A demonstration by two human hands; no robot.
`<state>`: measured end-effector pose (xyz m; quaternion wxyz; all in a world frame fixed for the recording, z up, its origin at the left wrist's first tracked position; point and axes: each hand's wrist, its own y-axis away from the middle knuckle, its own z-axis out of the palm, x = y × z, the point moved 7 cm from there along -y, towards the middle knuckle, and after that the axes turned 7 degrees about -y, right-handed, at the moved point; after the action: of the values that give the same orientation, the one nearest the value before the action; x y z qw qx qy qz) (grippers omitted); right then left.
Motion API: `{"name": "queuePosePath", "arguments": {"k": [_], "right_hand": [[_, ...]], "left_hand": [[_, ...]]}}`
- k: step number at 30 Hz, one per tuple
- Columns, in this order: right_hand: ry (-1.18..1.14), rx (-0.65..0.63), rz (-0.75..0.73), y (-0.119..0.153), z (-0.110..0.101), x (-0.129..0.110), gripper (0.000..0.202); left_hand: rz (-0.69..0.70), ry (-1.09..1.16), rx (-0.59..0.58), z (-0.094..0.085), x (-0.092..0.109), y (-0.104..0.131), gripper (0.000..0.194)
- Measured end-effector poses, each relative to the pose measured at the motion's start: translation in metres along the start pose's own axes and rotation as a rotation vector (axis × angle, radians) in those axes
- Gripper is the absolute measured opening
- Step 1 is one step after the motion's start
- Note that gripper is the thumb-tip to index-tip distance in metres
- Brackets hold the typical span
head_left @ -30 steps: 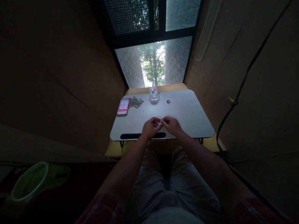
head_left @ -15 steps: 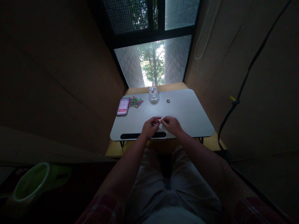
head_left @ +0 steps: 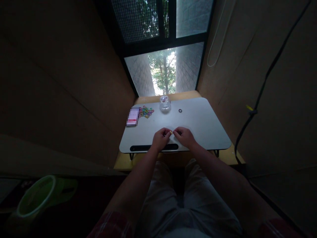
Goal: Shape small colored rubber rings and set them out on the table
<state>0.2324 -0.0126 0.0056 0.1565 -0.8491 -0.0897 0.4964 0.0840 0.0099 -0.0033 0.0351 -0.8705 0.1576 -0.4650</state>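
Note:
Low over the front middle of the white lap table (head_left: 203,125), my two hands meet almost fingertip to fingertip. A small yellow hair tie (head_left: 171,132) shows between them, mostly covered by fingers. My left hand (head_left: 160,138) is closed in a pinch on it. My right hand (head_left: 184,136) also pinches at its right side, thumb and forefinger together; the exact grip is too small to make out. Farther back lies a loose pile of coloured hair ties (head_left: 146,112). A dark ring-shaped band (head_left: 180,110) lies by itself to the right of a clear plastic jar (head_left: 165,105).
A phone (head_left: 133,116) with a blurred screen lies at the table's left edge, beside the pile. A black slot (head_left: 138,148) runs along the front edge. On the floor at left is a green basket (head_left: 37,196). A dark cable (head_left: 257,102) hangs at right.
The whole view has shifted slightly, so everything sits a little lower and farther right. My fingertips have drawn slightly apart, and the yellow hair tie stays between them.

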Motion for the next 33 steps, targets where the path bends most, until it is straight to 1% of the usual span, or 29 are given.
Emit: {"name": "queuePosePath", "arguments": {"k": [2, 5, 9, 13, 19, 24, 28, 33], "right_hand": [[-0.020, -0.018, -0.009, 0.001, 0.000, -0.003, 0.018], [-0.029, -0.059, -0.059, 0.003, 0.001, -0.010, 0.014], [-0.023, -0.075, -0.087, 0.004, 0.001, -0.014, 0.016], [0.001, -0.058, -0.087, 0.003, 0.001, -0.012, 0.017], [0.016, -0.053, -0.060, 0.002, 0.004, -0.006, 0.017], [0.015, -0.046, -0.067, 0.003, 0.005, -0.004, 0.016], [0.073, -0.043, -0.082, 0.003, 0.004, -0.004, 0.013], [0.100, -0.044, -0.084, 0.002, 0.004, -0.006, 0.014]], "left_hand": [[0.000, -0.024, 0.017, -0.002, 0.002, 0.000, 0.022], [0.006, -0.033, -0.013, -0.001, 0.004, 0.001, 0.023], [-0.010, -0.042, -0.009, -0.002, 0.005, 0.001, 0.023], [-0.009, -0.063, -0.009, -0.001, 0.006, 0.001, 0.022], [-0.011, -0.068, -0.025, 0.002, 0.002, 0.000, 0.021], [-0.001, -0.023, -0.028, 0.002, 0.002, 0.001, 0.021], [0.019, 0.031, -0.038, 0.002, 0.004, 0.002, 0.026], [-0.007, -0.012, -0.022, 0.002, 0.003, 0.001, 0.025]]}}
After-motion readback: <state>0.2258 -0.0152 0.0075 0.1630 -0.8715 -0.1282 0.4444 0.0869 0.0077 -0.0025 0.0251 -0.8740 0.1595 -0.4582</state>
